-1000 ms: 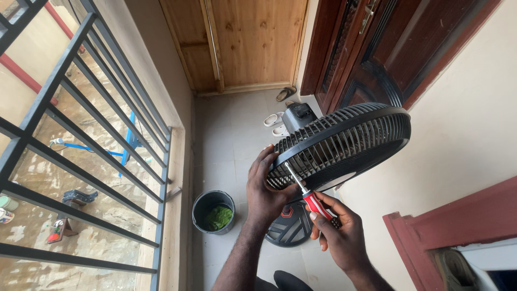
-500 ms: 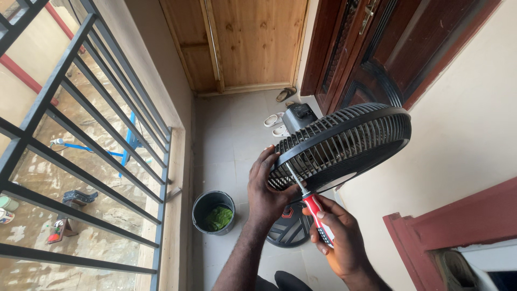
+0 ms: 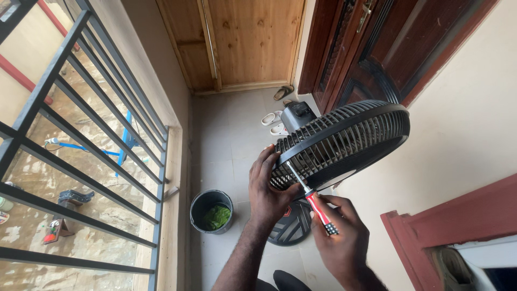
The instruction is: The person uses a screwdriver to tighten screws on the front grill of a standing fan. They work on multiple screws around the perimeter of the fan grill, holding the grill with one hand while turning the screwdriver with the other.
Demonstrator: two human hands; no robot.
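- While the right hand [image 3: 344, 242] grips the red-handled screwdriver [image 3: 311, 198], keep its shaft in line with the screw and press steadily, I judge.
- Left hand [image 3: 267, 188] is closed on the lower rim of the black fan guard [image 3: 344, 143], held tilted above the floor [image 3: 226, 140].

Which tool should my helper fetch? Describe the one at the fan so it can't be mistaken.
Find the black fan cage by the dark wooden door. At its lower rim, the right hand holds a screwdriver: thin metal shaft, red handle, black end.
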